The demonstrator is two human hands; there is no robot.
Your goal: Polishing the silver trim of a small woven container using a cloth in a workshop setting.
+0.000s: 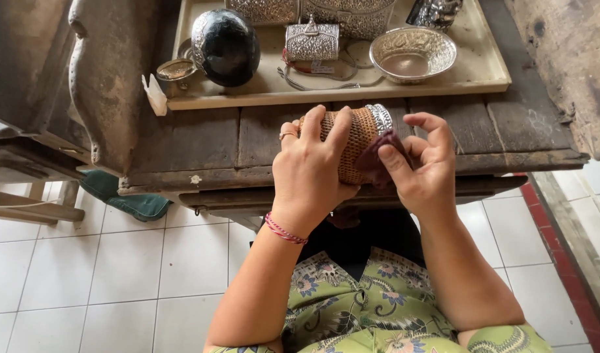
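Head view: left hand (309,180) grips a woven basket (352,140); right hand (421,163) pinches a maroon cloth (378,160) against it. Polishing seems underway; the silver rim (379,117) likely needs firm, turning rubs.

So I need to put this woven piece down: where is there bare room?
Bare dark workbench planks lie left of the left hand, below the tray, and right of the right hand. The tray is crowded with silverware.

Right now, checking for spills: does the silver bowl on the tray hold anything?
No, the silver bowl on the tray shows only its bare inside.
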